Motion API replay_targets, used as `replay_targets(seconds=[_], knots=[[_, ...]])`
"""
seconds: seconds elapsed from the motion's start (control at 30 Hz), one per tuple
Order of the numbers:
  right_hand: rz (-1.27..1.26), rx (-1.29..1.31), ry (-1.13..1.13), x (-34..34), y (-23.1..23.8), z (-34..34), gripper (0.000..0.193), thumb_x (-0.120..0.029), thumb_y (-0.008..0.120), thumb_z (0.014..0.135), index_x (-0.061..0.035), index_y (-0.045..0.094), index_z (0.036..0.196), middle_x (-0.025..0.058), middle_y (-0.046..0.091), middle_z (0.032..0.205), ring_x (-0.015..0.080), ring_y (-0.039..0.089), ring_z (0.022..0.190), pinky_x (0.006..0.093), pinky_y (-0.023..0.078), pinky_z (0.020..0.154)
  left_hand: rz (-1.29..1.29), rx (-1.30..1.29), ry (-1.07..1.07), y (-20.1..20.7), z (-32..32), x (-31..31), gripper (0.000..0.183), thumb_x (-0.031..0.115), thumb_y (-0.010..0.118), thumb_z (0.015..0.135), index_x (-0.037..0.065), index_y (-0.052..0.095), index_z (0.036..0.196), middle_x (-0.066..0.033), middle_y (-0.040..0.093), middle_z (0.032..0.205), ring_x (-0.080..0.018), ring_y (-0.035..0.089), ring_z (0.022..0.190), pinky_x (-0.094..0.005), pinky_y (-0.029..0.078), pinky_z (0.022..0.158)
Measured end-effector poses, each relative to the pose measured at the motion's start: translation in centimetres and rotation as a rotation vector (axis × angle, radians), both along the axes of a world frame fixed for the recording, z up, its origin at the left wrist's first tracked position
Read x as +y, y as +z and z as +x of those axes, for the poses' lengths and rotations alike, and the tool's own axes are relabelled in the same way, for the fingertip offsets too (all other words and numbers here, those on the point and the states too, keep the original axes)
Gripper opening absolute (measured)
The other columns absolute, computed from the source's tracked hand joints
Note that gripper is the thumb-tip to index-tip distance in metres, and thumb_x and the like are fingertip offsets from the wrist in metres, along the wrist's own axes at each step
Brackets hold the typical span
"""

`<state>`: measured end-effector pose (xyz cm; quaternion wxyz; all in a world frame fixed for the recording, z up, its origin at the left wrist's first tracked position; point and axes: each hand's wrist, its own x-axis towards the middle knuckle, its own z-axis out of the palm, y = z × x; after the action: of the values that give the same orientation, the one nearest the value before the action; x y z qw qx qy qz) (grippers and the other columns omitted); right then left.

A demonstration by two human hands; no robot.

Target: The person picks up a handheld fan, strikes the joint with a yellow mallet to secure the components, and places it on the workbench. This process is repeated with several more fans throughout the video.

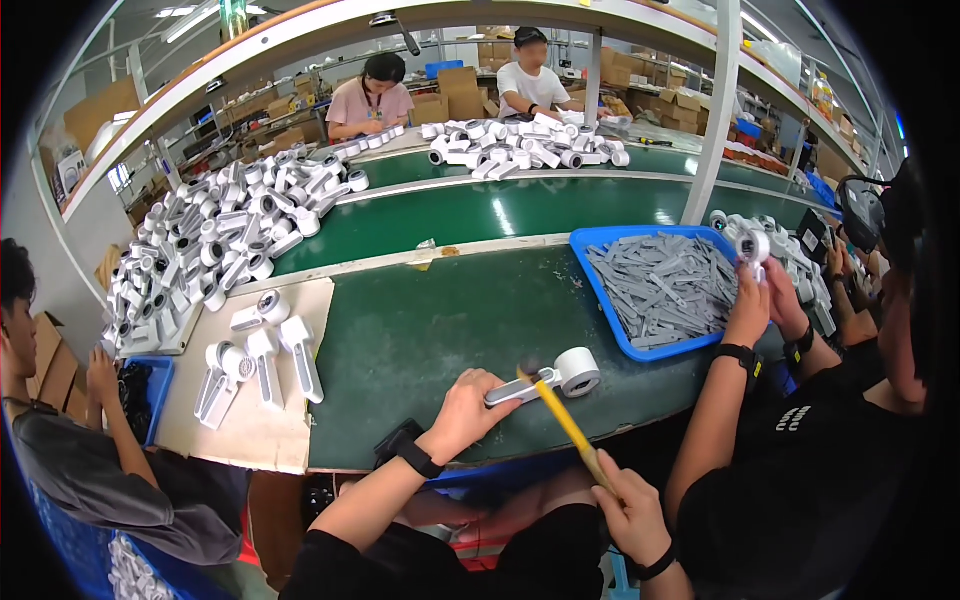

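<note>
On the green worktop in front of me lies a white handheld device (577,372) with a round head and a grey strip along its handle. My left hand (466,408) is closed on the handle's end and presses it to the surface. In my right hand (637,512) is a hammer (568,420) with a yellow shaft, gripped near its lower end. The dark hammer head, slightly blurred, is over the device's handle, just left of the round head; whether it touches cannot be told. To the left, several similar devices (264,365) rest on a sheet of cardboard (272,440).
A blue tray (640,352) of grey strips stands right of the worktop. A large heap of devices (225,225) is at the left. Co-workers sit on both sides; the right one's hands (755,300) hold a device. A metal post (712,120) rises beyond the tray.
</note>
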<state>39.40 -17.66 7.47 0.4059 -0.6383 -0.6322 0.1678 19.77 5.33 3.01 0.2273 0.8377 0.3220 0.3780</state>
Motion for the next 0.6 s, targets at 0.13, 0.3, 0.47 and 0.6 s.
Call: replay_targets(seconds=[0.13, 0.3, 0.47, 0.6], knots=[[0.098, 0.035, -0.044, 0.2, -1.0, -0.5, 0.05, -0.002, 0.065, 0.089, -0.0046, 0.055, 0.137, 0.0129, 0.054, 0.077, 0.0273, 0.057, 0.065, 0.034, 0.047, 0.062, -0.016, -0.011, 0.001, 0.2, 0.1, -0.2, 0.022, 0.017, 0.08, 0.078, 0.001, 0.068, 0.087, -0.0137, 0.063, 0.081, -0.0331, 0.06, 0.082, -0.0416, 0.049, 0.074], [0.07, 0.048, -0.021, 0.2, 0.0, -0.6, 0.049, -0.003, 0.064, 0.09, -0.0046, 0.054, 0.137, 0.0141, 0.055, 0.077, 0.0291, 0.058, 0.066, 0.036, 0.048, 0.063, -0.044, -0.017, 0.0, 0.0, 0.3, 0.1, 0.022, 0.018, 0.078, 0.078, 0.001, 0.067, 0.085, -0.0147, 0.062, 0.082, -0.0343, 0.058, 0.083, -0.0435, 0.048, 0.077], [-0.039, 0.034, 0.009, 0.9, -1.1, -0.3, 0.05, -0.002, 0.064, 0.088, -0.0041, 0.054, 0.138, 0.0148, 0.055, 0.077, 0.0303, 0.058, 0.067, 0.036, 0.047, 0.062, -0.065, -0.029, 0.02, -0.9, -0.4, -0.1, 0.025, 0.02, 0.079, 0.076, 0.002, 0.07, 0.09, -0.0133, 0.064, 0.085, -0.0332, 0.059, 0.087, -0.0437, 0.047, 0.079], [-0.036, -0.004, 0.016, 0.8, 0.7, -1.0, 0.052, -0.001, 0.065, 0.088, -0.0038, 0.052, 0.139, 0.0139, 0.055, 0.077, 0.0282, 0.056, 0.066, 0.0357, 0.047, 0.063, -0.064, 0.045, 0.102, -1.7, -1.7, 0.1, 0.03, 0.022, 0.084, 0.071, 0.008, 0.074, 0.096, -0.0109, 0.066, 0.086, -0.0311, 0.059, 0.085, -0.043, 0.048, 0.079]])
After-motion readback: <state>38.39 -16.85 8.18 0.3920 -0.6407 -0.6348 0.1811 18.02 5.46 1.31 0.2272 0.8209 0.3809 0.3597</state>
